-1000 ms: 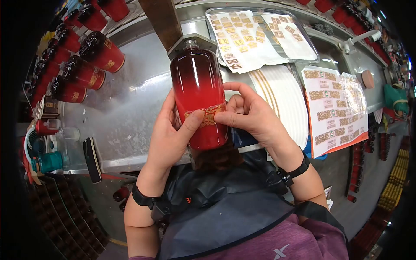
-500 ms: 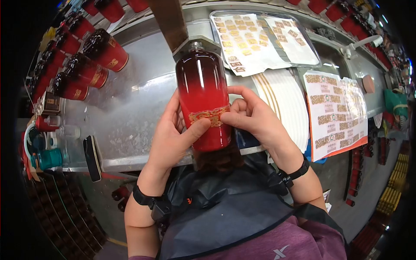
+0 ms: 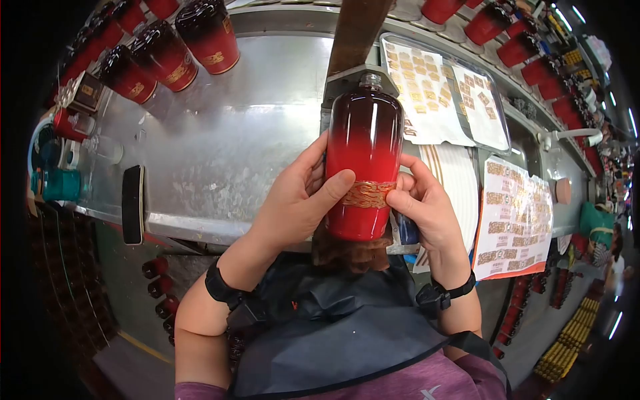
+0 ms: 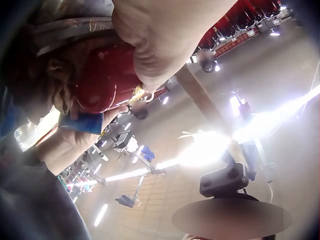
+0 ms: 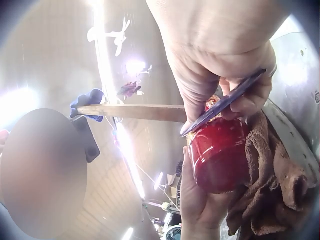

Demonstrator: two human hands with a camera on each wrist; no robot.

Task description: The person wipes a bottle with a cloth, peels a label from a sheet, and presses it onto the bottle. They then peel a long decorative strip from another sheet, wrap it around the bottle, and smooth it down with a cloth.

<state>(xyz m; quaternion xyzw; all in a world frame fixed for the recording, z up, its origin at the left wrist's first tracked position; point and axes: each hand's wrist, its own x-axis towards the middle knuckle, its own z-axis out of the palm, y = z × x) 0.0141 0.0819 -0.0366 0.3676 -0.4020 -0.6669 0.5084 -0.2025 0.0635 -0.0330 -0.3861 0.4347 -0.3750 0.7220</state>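
A glass bottle (image 3: 363,143), black at the shoulders and fading to red, leans back with its neck toward a wooden post (image 3: 357,40). Around its lower part runs an ornate gold label (image 3: 370,194). My left hand (image 3: 300,197) grips the bottle's left side, its thumb on the label's left part. At the other side my right hand (image 3: 430,210) presses its thumb on the label's right end. Its curled fingers hold a thin, dark blue flat card (image 5: 225,103), seen edge-on in the right wrist view. Below the bottle's base lies a brown cloth (image 5: 280,185).
Similar red bottles (image 3: 163,57) stand at the back left of the metal table (image 3: 220,147). A phone (image 3: 133,205) lies at the front left edge. To the right are a tray (image 3: 503,130) of small gold labels, a stack of white strips (image 3: 457,193) and a label sheet (image 3: 517,217).
The head view has shifted, so the bottle and both hands appear farther right and slightly lower. Both hands keep hold of the bottle, thumbs still on the label.
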